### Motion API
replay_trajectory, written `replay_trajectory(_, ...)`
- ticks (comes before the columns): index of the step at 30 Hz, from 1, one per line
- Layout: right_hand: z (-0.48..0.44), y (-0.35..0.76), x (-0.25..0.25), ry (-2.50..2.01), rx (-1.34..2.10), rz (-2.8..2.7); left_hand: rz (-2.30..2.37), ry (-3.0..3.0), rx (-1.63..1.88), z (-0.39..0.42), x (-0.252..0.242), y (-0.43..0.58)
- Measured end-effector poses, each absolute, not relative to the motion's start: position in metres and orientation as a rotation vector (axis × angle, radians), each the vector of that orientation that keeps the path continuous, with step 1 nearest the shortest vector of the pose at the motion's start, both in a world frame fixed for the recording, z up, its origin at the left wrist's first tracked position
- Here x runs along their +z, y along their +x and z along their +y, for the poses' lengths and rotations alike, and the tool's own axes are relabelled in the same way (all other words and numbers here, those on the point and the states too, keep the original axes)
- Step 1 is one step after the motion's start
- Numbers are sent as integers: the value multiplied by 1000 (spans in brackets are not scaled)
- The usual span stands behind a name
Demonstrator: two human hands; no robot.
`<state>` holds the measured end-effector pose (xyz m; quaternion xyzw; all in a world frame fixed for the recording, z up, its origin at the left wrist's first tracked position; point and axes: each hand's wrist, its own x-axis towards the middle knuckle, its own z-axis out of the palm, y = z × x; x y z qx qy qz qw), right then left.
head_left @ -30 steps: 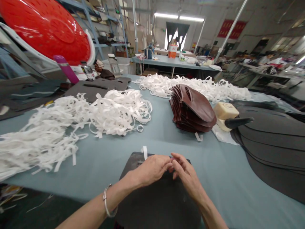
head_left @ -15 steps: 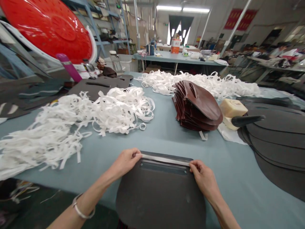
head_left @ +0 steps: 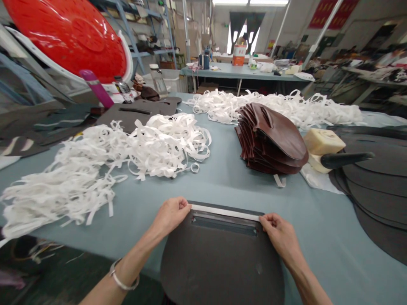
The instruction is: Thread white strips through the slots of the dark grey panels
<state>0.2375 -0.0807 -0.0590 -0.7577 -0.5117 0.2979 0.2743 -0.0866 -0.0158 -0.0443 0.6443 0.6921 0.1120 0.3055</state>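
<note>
A white tape strip point(head_left: 225, 212) is stretched along the top edge of a dark grey panel point(head_left: 222, 262) with rounded lower corners. My left hand point(head_left: 171, 214) pinches the strip's left end at the panel's upper left corner. At the opposite corner, the fingers of my right hand point(head_left: 278, 231) close on the other end. Just below the strip, a long narrow slot point(head_left: 224, 226) is cut in the panel. The panel lies at the front of the blue-green table point(head_left: 152, 190), its near edge out of view.
White strips lie in a heap point(head_left: 168, 146) on the left and another point(head_left: 280, 108) farther back. Folded brown leather pieces point(head_left: 276, 135) are stacked right of centre. Beside them are a yellowish block-shaped container point(head_left: 324, 142), a black handle point(head_left: 346, 159) and more dark panels point(head_left: 381, 190).
The whole view has shifted, so things appear a little farther right. Both hands still hold the strip's ends; it now looks straighter and flatter along the panel's edge.
</note>
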Motion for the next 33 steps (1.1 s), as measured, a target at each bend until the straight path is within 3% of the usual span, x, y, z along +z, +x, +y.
replay_trajectory(17, -78, 233, -57, -2279, 610, -1381, 1842, 1760, 84, -8, -52, -91)
replay_trajectory(22, -82, 221, -58, -2299, 403, -1481, 1969, 2020, 356, -31, -64, -75)
replay_trajectory(25, -89, 205, -57, -2182, 273, -1676, 1735, 2420, 520, -54, -71, -63)
replay_trajectory(30, -92, 171, -59, -1660, -11, -2305, 1595, 2688, 413, -68, -68, -62)
replay_trajectory(33, -85, 155, -57, -1723, -43, -2295, 1582, 2680, 423, -60, -66, -70)
